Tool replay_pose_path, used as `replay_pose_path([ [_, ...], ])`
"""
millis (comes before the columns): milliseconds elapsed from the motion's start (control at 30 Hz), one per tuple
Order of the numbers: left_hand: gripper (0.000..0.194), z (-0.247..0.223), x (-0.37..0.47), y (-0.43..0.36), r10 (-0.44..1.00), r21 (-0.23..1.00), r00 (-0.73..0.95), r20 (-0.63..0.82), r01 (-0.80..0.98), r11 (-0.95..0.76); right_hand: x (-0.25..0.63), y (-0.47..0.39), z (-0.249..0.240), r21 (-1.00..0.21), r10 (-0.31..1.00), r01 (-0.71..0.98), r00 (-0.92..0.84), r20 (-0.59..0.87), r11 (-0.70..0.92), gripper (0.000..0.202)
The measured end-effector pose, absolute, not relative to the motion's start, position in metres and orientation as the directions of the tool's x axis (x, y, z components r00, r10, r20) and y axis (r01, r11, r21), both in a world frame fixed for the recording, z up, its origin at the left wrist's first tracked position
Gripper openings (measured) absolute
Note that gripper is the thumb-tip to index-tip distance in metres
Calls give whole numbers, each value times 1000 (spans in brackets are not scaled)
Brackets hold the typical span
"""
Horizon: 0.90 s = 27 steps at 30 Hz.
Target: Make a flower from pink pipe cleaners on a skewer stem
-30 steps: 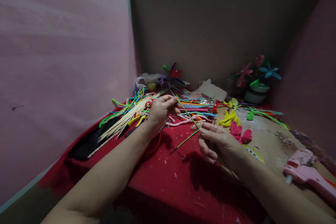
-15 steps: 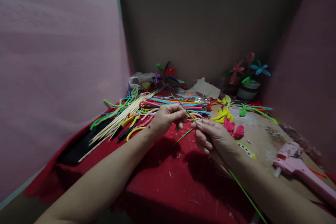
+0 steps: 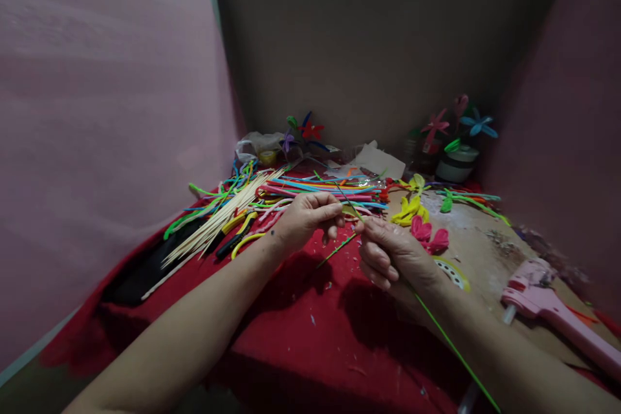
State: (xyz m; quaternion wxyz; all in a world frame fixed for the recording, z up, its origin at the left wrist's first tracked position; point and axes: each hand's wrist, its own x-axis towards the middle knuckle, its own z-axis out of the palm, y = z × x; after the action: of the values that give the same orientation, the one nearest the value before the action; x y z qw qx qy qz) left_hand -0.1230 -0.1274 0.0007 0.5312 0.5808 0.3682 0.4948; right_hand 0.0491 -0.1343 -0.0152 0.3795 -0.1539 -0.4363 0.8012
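My right hand (image 3: 395,249) is closed in a pinch around a long thin green stem (image 3: 453,349). The stem runs from a dark thin tip above the fingers, through the hand and down along the right forearm. Close beside its upper part, my left hand (image 3: 315,217) has thumb and forefinger pressed together; whatever lies between them is too fine to make out. Between and below the hands, a short green fuzzy strip (image 3: 334,252) shows over the red cloth (image 3: 301,336). Pink petals (image 3: 429,235) and yellow petals (image 3: 411,211) lie just past my right hand.
Wooden skewers (image 3: 218,223) and black-and-yellow pliers (image 3: 237,236) lie at left. Coloured pipe cleaners (image 3: 325,191) are heaped behind the hands. At right, a pink glue gun (image 3: 543,304) and a yellow-rimmed tape roll (image 3: 453,273) rest on cardboard (image 3: 480,239). Finished flowers (image 3: 478,123) stand behind.
The hands stay almost in place, still close together at the stem. The right fingers have shifted slightly, and the whole view has moved a little.
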Motion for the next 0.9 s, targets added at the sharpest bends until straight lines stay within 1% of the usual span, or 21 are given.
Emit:
replay_pose_path([
  [100,17,0,-125,-127,955,984,240,172,-83,-157,49,-135,-14,-806,722,-481,-685,101,-344,17],
  [267,19,-2,-132,-121,970,988,189,152,-57,-144,55,-133,-9,-715,635,-462,-772,33,-524,13],
  [367,19,-1,-134,-119,968,987,196,160,-53,-152,58,-133,-7,-667,624,-469,-782,8,-579,13],
  [467,19,0,-135,-119,967,987,201,157,-50,-150,59,-133,-8,-672,625,-478,-780,29,-565,15],
  [667,18,4,-140,-119,981,992,149,124,-51,-118,62,-132,-5,-680,636,-513,-767,88,-524,14],
  [900,18,6,-146,-116,979,987,125,159,-52,-154,67,-130,-6,-730,626,-477,-775,85,-490,18],
])
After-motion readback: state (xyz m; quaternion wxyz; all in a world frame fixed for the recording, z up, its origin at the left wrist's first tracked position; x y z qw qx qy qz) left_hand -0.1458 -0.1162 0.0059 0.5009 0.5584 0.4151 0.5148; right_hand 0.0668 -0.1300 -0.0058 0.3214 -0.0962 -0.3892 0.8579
